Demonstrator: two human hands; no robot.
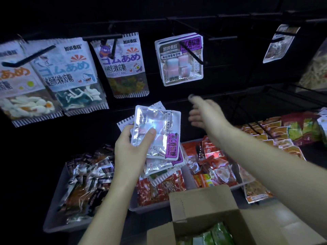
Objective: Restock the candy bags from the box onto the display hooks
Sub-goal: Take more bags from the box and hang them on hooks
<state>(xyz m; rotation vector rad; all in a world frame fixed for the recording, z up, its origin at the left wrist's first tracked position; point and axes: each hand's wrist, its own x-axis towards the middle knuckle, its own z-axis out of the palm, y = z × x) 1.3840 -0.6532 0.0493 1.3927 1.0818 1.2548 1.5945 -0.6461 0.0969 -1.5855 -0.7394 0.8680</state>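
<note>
The left hand (131,149) pinches a fanned stack of candy bags (157,133), thumb on top; loose lower bags may slip. The right hand (203,114), blurred, fingers spread, holds nothing, below the hook (192,52).

right hand (203,114) smeared by motion blur so fingers unreadable, leftmost hanging bag (16,82) cut by the frame edge, box (212,218) chopped at the bottom, held stack (155,137) mostly hidden behind its top bag, upper shelving lost in the dark

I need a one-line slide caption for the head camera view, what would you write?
Left hand holds a stack of silver candy bags while the empty right hand reaches toward the matching bags on a hook.
</note>
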